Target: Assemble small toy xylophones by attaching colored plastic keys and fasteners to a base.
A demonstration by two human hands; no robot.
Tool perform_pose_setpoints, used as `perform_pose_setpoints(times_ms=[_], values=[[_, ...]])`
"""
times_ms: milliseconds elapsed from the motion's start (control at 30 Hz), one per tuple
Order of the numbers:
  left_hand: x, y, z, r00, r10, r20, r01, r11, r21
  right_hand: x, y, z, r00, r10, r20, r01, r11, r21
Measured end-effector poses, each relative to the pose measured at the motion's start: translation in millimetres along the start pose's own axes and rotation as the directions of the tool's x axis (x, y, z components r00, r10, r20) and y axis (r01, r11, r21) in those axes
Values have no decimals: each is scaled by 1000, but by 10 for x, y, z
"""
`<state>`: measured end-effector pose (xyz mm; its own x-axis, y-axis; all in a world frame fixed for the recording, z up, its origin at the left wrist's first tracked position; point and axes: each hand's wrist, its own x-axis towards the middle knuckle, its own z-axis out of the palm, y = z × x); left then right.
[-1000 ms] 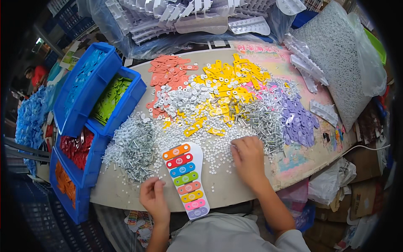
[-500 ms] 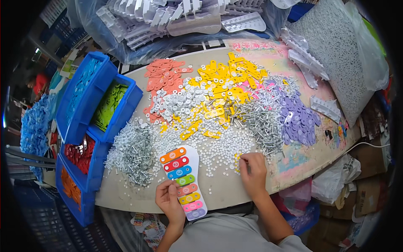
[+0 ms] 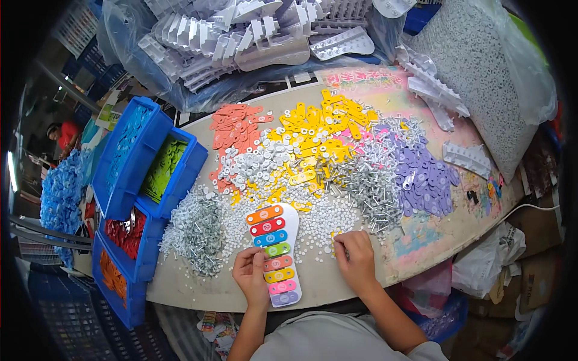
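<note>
My left hand [image 3: 251, 278] grips the left edge of a toy xylophone [image 3: 291, 231], a white board with a row of coloured bars across it, orange at the far end and purple at the near end. Its thumb and fingers close on the edge beside the green and salmon bars. To the right of the board, my right hand [image 3: 356, 260] rests low over the table with thumb and forefinger together; whatever they pinch is too small to make out. Small white caps [image 3: 325, 219] lie scattered just beyond both hands, with a few tiny yellow pieces by the right fingertips.
Blue bins [image 3: 139, 265] of coloured bars stand at the left. Piles of metal pins [image 3: 201, 231], salmon bars [image 3: 235, 129], yellow bars [image 3: 331, 117] and purple bars [image 3: 424, 186] cover the table. White boards [image 3: 274, 54] heap at the back; a large sack [image 3: 487, 78] stands back right.
The whole view has shifted slightly. My left hand and the xylophone have moved a little to the right, the board now covering part of a yellow bar. My right hand stays curled near the white caps.
</note>
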<state>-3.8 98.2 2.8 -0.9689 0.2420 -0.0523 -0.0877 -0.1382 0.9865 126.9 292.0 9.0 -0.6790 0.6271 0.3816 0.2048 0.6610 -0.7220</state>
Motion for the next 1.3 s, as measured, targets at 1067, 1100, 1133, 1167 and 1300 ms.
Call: perform_pose_setpoints(times_ms=[1067,1100,1133,1167,1300], values=[[-47,-13,-723,947,320,41,-318,904,286,734,-8,47,973,-231,-26,200,889,-412],[-26,-6,-720,945,319,69,-324,889,324,900,49,-99,973,-225,-40,185,877,-444],[-7,5,-691,942,323,93,-334,869,366,1100,116,-268,983,-179,-50,126,842,-524],[0,15,-650,941,323,104,-339,873,350,1310,191,-425,989,-135,-61,73,804,-590],[34,20,-582,971,236,39,-238,932,275,1992,977,-986,973,-230,-16,179,799,-574]])
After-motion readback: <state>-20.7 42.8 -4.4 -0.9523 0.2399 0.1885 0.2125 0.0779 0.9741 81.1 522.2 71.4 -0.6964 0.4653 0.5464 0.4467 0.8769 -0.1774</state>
